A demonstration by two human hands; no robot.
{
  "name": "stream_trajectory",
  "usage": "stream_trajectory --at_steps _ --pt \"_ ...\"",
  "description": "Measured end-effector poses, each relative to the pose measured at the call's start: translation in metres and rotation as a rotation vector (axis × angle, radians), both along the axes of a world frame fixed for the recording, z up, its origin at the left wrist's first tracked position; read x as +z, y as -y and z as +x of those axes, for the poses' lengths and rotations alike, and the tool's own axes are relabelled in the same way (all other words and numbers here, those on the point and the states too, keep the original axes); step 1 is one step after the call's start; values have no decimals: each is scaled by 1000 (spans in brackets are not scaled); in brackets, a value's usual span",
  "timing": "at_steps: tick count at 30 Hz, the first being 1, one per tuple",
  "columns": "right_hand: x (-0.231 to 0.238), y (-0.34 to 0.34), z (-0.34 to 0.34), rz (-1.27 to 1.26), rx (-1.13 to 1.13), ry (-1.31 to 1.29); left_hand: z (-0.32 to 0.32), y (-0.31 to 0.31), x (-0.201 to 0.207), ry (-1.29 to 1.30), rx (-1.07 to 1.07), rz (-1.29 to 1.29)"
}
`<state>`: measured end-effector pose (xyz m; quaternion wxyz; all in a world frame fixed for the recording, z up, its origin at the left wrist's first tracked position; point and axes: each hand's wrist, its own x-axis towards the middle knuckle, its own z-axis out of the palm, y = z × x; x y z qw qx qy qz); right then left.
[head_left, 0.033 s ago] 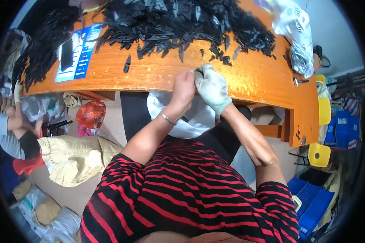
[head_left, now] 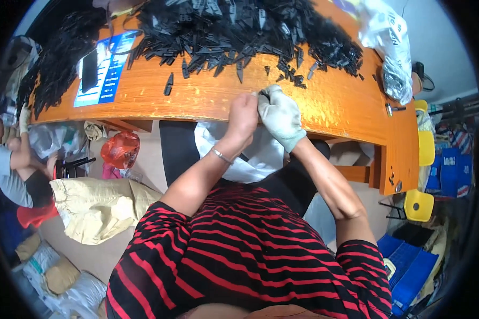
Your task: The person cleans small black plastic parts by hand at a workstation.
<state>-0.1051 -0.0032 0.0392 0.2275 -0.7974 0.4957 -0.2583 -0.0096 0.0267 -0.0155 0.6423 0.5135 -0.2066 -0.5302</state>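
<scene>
My left hand (head_left: 243,114), bare and with a bracelet on the wrist, is closed at the table's front edge. Against it, my right hand (head_left: 280,116) in a pale work glove is closed too. Something dark shows at the gloved fingertips, too small to make out, and the fingers hide the rest. Beyond the hands lies a big heap of black pointed plastic pieces (head_left: 218,40) on the orange wooden table (head_left: 197,98). Two loose pieces, a black piece (head_left: 168,85) and a black piece (head_left: 239,70), lie apart from the heap. A white bag (head_left: 255,154) hangs below my hands.
A blue-and-white sheet (head_left: 107,80) with a dark phone-like slab (head_left: 90,70) lies at left, near another black heap (head_left: 64,58). A plastic bag (head_left: 394,58) sits far right. A person (head_left: 16,170) works at far left. Beige sack (head_left: 104,204) and yellow chair (head_left: 419,204) flank me.
The view has shifted very slightly. Both hands stay together in the same closed pose at the table's edge.
</scene>
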Motion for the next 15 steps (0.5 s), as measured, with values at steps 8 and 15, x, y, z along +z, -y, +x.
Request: stream_trajectory --at_steps 8,15 --pt "-6 30 -15 109 -94 343 24 -5 29 39 -332 -52" --pt "20 14 -41 760 7 643 38 -31 3 -169 -370 13"
